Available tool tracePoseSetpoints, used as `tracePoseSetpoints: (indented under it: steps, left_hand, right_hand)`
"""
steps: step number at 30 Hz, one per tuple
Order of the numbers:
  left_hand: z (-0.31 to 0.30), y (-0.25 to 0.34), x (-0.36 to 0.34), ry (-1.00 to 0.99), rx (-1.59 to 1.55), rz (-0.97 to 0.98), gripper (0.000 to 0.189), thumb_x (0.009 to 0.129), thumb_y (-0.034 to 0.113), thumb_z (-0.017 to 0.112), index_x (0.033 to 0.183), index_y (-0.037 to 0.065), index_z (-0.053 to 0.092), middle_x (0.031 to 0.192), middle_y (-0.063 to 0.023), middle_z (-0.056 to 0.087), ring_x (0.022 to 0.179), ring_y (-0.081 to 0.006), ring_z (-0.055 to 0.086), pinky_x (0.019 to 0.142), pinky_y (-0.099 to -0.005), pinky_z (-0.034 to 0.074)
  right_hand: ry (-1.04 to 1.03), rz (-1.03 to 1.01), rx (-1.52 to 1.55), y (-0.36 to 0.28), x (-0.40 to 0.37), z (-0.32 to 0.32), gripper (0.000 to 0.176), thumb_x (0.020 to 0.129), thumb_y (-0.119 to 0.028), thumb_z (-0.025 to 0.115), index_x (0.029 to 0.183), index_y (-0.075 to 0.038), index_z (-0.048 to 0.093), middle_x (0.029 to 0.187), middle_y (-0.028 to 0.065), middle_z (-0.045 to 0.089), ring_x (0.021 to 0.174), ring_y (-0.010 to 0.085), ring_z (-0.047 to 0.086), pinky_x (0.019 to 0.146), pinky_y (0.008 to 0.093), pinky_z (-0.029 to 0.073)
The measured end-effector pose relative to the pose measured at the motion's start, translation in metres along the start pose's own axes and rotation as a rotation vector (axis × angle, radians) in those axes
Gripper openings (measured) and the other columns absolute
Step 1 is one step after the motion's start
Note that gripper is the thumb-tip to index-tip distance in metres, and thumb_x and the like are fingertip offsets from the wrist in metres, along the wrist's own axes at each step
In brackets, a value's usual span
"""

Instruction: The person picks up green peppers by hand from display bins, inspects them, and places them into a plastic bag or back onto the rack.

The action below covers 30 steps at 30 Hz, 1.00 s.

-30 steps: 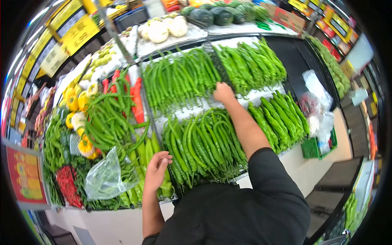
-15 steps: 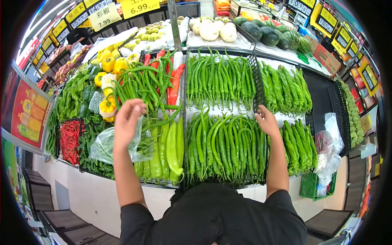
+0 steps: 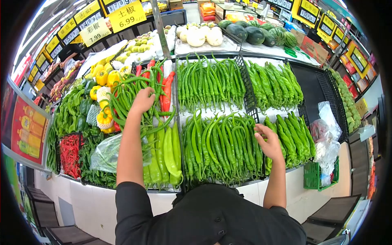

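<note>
My left hand [image 3: 143, 100] reaches into a loose pile of long green peppers [image 3: 126, 96], its fingers curled down; what they hold, if anything, is hidden. Red peppers [image 3: 167, 92] lie just right of that pile. Near the right edge of the lower row of long green peppers [image 3: 220, 143], my right hand [image 3: 269, 141] is held with fingers apart and nothing in it. Behind that row lies another row of long green peppers [image 3: 210, 83]. Wrinkled green peppers [image 3: 296, 139] are beside my right hand. Pale green peppers [image 3: 170, 153] lie below my left hand.
A clear plastic bag [image 3: 108, 155] lies left of my left forearm. Black crate edges [image 3: 248, 87] divide the rows. Plastic bags [image 3: 326, 143] hang at the right above a green basket [image 3: 312, 175]. A metal post [image 3: 160, 30] stands behind. At the far left, a person [image 3: 70, 52] is partly visible.
My left hand has moved forward and right into the loose green peppers. My right hand has come down and nearer to me. The view has shifted slightly.
</note>
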<state>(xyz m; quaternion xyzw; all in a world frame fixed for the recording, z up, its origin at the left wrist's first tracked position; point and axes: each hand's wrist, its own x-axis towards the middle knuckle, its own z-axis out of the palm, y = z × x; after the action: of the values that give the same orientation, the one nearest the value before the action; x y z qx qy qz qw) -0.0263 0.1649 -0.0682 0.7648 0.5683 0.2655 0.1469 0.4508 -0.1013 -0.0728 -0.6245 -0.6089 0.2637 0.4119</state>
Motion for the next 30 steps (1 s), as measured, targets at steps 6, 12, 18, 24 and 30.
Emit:
tracePoseSetpoints:
  steps: [6,12,18,24,30]
  left_hand:
    - [0.043,-0.022,0.044,0.086,0.138,-0.163,0.044,0.084,0.024,0.067,0.124,0.008,0.055,0.116,-0.0328,0.055,0.108,-0.0481,0.056,0.096,-0.0484,0.047]
    - [0.063,-0.026,0.062,0.155,0.177,-0.263,0.06,0.086,0.023,0.069,0.13,-0.002,0.037,0.118,-0.0344,0.055,0.108,-0.0478,0.058,0.094,-0.0509,0.048]
    - [0.063,-0.019,0.074,0.107,0.229,-0.415,0.049,0.085,0.023,0.069,0.12,-0.003,0.048,0.108,-0.0299,0.064,0.105,-0.0438,0.062,0.091,-0.0485,0.05]
    - [0.056,-0.042,0.081,0.05,0.115,-0.255,0.038,0.079,0.017,0.068,0.112,0.0,0.06,0.112,-0.0254,0.065,0.108,-0.0399,0.062,0.093,-0.0455,0.049]
    - [0.069,-0.016,0.059,-0.122,0.424,-0.334,0.039,0.079,0.017,0.07,0.112,0.003,0.055,0.121,-0.0197,0.058,0.109,-0.0384,0.061,0.09,-0.0469,0.052]
  right_hand:
    - [0.014,-0.081,-0.044,-0.016,-0.008,0.002,0.033,0.09,-0.009,0.064,0.122,0.0,0.061,0.109,0.0118,0.067,0.09,0.0191,0.064,0.075,0.0305,0.051]
    - [-0.013,-0.062,-0.059,-0.006,-0.015,0.003,0.032,0.091,-0.011,0.063,0.121,0.001,0.062,0.111,0.0131,0.066,0.091,0.0213,0.065,0.078,0.0319,0.052]
    - [0.005,-0.069,-0.07,-0.009,-0.011,0.002,0.03,0.09,-0.009,0.063,0.119,0.002,0.062,0.107,0.0117,0.066,0.088,0.0203,0.064,0.075,0.0308,0.05]
    - [-0.021,-0.06,-0.087,-0.009,-0.007,0.004,0.031,0.091,-0.013,0.062,0.119,0.002,0.062,0.107,0.0139,0.066,0.09,0.0242,0.065,0.078,0.034,0.051]
    - [-0.057,-0.089,-0.095,-0.016,-0.001,0.012,0.03,0.092,-0.014,0.062,0.119,0.001,0.062,0.106,0.0139,0.066,0.089,0.0252,0.065,0.08,0.034,0.052]
